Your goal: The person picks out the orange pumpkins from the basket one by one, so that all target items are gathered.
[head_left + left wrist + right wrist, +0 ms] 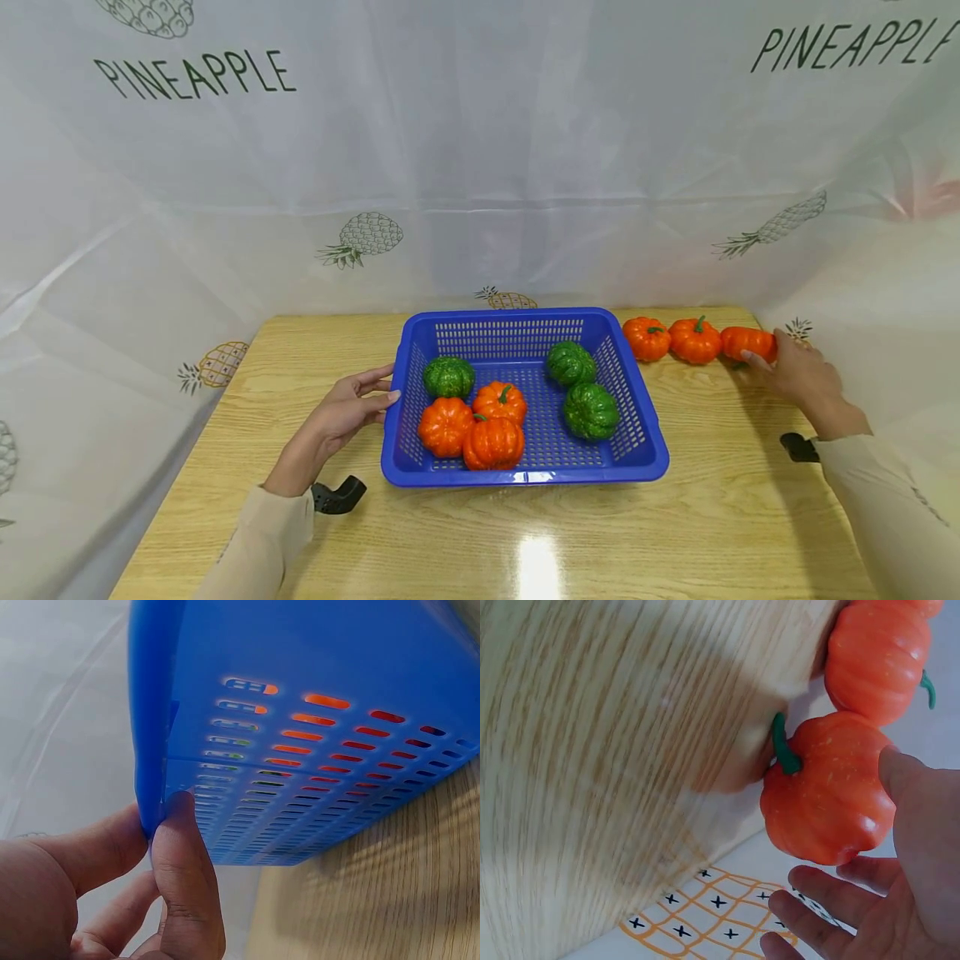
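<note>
A blue plastic basket (525, 481) with slotted walls sits mid-table. My left hand (351, 412) pinches the rim on its left side; in the left wrist view the thumb and fingers (184, 877) lie on either side of that rim. Far to the right, my right hand (806, 375) holds a small orange pumpkin (747, 342) by its right end. The right wrist view shows the thumb and a finger against this pumpkin (829, 795), its green stem pointing away from the palm. Two more orange pumpkins (695, 340) (647, 338) stand in a row beside it.
Inside the basket are three orange pumpkins (495, 443) on the left, one green pumpkin (449, 377) behind them, and two green ones (591, 411) on the right. A pineapple-print curtain (480, 167) hangs around the wooden table (600, 542).
</note>
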The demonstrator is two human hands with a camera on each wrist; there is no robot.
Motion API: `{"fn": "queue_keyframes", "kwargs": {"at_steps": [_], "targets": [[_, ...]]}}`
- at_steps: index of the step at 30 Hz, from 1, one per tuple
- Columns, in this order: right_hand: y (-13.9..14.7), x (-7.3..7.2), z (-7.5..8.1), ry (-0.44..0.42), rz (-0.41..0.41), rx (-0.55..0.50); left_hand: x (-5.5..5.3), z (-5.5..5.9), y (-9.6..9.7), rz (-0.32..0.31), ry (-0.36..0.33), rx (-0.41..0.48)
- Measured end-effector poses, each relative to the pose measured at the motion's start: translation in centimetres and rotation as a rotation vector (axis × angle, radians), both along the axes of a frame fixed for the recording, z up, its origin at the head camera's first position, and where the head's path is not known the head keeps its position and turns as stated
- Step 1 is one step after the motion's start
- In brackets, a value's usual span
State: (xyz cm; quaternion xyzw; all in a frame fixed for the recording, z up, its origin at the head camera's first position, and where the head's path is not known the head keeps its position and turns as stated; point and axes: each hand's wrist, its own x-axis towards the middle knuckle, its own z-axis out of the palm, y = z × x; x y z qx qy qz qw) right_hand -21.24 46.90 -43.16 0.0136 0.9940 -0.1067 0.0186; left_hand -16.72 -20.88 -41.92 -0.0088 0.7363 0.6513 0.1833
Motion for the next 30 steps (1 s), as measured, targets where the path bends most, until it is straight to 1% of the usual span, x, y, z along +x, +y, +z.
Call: {"fn": "queue_keyframes", "kwargs": {"at_steps": [3,6,10,14,19,22,25,27,30], "targets": [[0.1,0.1,-0.1,0.025,-0.015,-0.004,0.0,-0.1,0.0,-0.006,0.007,0.003],[-0.5,0.3,0.3,0.064,-0.02,-0.007,0.0,-0.2,0.0,-0.009,0.01,0.006],[-2.7,0.8,1.7,0.127,0.02,0.002,0.1,-0.2,0.0,-0.006,0.009,0.008],[-5.9,1.3,3.2,0.208,0.1,0.014,0.1,-0.2,0.0,-0.001,0.008,0.016],[-10.1,1.9,4.8,0.298,0.261,0.032,0.0,-0.2,0.0,0.001,0.005,0.017],[-12.5,2.3,5.4,0.364,0.388,0.035,0.0,-0.2,-0.1,0.003,0.001,0.017],[-14.9,2.6,5.8,0.423,0.526,0.012,0.0,-0.2,0.0,0.005,-0.005,0.019],[-16.5,2.8,5.9,0.445,0.615,0.01,0.0,-0.1,0.0,0.005,-0.007,0.019],[-18.6,2.9,6.1,0.445,0.737,0.022,0.0,0.0,0.0,0.005,-0.01,0.02]]}}
